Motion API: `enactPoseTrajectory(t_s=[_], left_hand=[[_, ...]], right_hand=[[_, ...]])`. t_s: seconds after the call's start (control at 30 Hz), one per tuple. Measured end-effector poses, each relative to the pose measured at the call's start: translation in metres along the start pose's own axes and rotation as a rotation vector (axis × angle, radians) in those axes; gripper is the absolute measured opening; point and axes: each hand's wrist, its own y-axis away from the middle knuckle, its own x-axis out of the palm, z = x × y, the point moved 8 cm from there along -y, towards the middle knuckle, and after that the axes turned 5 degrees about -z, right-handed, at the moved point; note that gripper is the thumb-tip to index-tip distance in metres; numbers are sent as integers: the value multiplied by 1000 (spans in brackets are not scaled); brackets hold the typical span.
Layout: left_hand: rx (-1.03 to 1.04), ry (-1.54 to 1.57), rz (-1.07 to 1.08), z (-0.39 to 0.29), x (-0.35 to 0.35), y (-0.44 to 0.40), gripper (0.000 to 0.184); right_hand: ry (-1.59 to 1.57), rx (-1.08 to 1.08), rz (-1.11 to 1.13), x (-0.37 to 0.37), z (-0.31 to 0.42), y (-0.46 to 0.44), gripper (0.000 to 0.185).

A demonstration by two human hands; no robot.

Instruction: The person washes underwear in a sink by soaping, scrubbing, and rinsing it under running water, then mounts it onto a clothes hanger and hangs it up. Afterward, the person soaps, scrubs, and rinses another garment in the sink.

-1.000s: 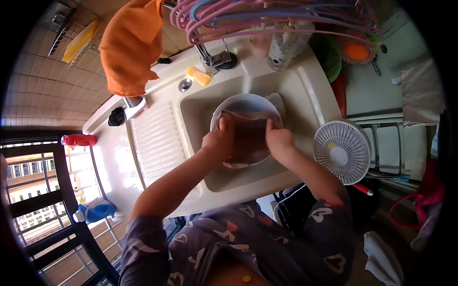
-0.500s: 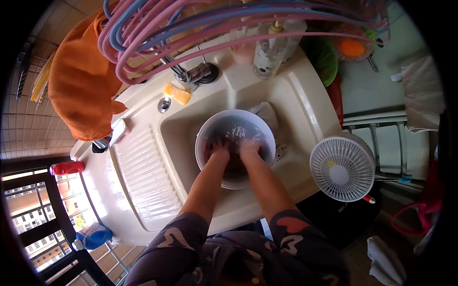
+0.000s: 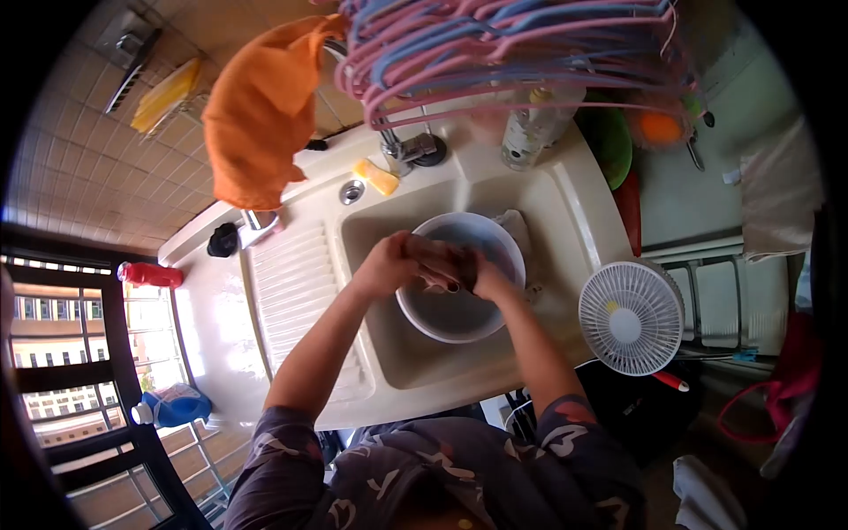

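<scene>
A white round basin [image 3: 459, 327] holding water stands in the beige sink [image 3: 389, 353]. Above its near-left part, my left hand [image 3: 389, 265] grips one end of a wet, brownish cloth [image 3: 437, 261]. My right hand [image 3: 486, 276] is closed on the cloth's other end, over the middle of the basin. The cloth is bunched between the two hands. Behind the basin's right side lies a pale crumpled cloth [image 3: 512, 228] in the sink.
Pink and blue hangers [image 3: 521, 44] hang over the faucet [image 3: 411, 152]. A yellow sponge [image 3: 375, 177] lies on the sink's back ledge. An orange towel [image 3: 261, 115] hangs at left. At right are a white fan [image 3: 627, 318] and a green bowl [image 3: 609, 150].
Both hands have risen out of the basin's water with the brownish cloth, now bunched between them. The camera view has shifted, moving the hangers and towel to the right.
</scene>
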Motion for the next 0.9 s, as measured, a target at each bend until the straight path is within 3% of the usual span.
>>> enactPoseTrajectory(t_s=[0.07, 0.1, 0.17, 0.2, 0.3, 0.33, 0.4, 0.43, 0.53, 0.67, 0.73, 0.77, 0.8, 0.87, 0.9], left_hand=[[154, 82, -60, -27, -27, 22, 29], [161, 84, -76, -38, -37, 34, 29], [152, 242, -173, -55, -62, 59, 27], [200, 281, -197, -54, -80, 68, 25], [270, 457, -337, -31, -139, 94, 28], [297, 501, -326, -27, -156, 107, 41], [364, 527, -383, 6, -207, 124, 42], [351, 485, -503, 3, -220, 143, 40], [358, 515, -672, 58, -268, 187, 36], [90, 348, -1012, 161, -294, 262, 31], [-415, -54, -1141, 211, -295, 313, 37], [-281, -195, -1315, 216, -289, 330, 38], [-296, -177, -1401, 203, -271, 342, 37], [-170, -161, -1170, 222, -241, 331, 36], [-139, -56, -1030, 228, -216, 320, 35]], right_hand=[[30, -294, -509, -44, 18, 21, 54], [33, -311, -508, -53, 19, 23, 54], [-356, -112, -376, -72, 9, 22, 59], [-351, -132, -370, -84, 21, 24, 59], [-628, -202, -548, -117, 45, 19, 49], [-628, -223, -536, -122, 56, 11, 49], [-1114, -150, -382, -122, 75, -7, 42], [-1457, -98, -202, -119, 98, -5, 38], [-1720, -162, 66, -117, 190, 21, 36], [-1417, -498, 247, -52, 291, 89, 36], [-1073, -690, 257, 23, 312, 125, 39], [-833, -706, 274, 56, 315, 147, 43], [-770, -646, 335, 102, 308, 158, 47], [-625, -664, 350, 130, 304, 180, 52], [-398, -802, 341, 132, 310, 195, 51]])
